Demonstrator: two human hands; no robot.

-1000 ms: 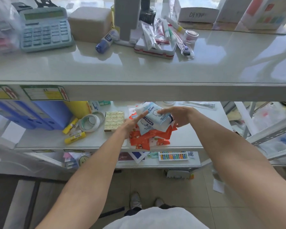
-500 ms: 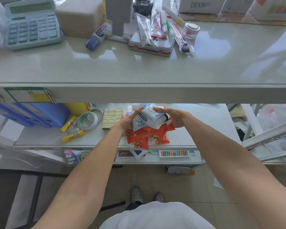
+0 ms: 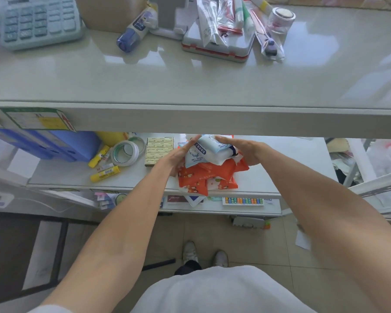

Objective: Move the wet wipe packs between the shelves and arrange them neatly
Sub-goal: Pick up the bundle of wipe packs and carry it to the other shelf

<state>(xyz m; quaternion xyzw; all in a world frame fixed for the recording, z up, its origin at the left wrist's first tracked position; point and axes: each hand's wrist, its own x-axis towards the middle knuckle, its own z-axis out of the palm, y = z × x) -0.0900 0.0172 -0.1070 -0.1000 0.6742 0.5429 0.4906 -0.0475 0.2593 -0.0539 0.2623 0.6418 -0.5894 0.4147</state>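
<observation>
A heap of wet wipe packs lies on the middle shelf [image 3: 287, 163]. Two blue-and-white packs [image 3: 203, 152] sit on top of several orange packs [image 3: 201, 178], which reach the shelf's front edge. My left hand [image 3: 178, 155] presses against the left side of the blue-and-white packs with straight fingers. Over their right side my right hand [image 3: 244, 150] lies flat, fingers stretched toward the back. The packs are squeezed between both hands. The back of the heap is hidden under the glossy top shelf [image 3: 190, 86].
Left of the heap are a tan carton of small boxes [image 3: 159, 150], a tape roll [image 3: 124, 152], yellow glue sticks [image 3: 105, 173] and blue folders [image 3: 61, 145]. The top shelf holds a calculator [image 3: 38, 19] and a white-red case [image 3: 215, 48] under pouches. An abacus [image 3: 243, 201] lies below.
The blue-and-white packs have come down onto the orange heap, and both hands have closed in against them. My view has tilted down toward the shelf.
</observation>
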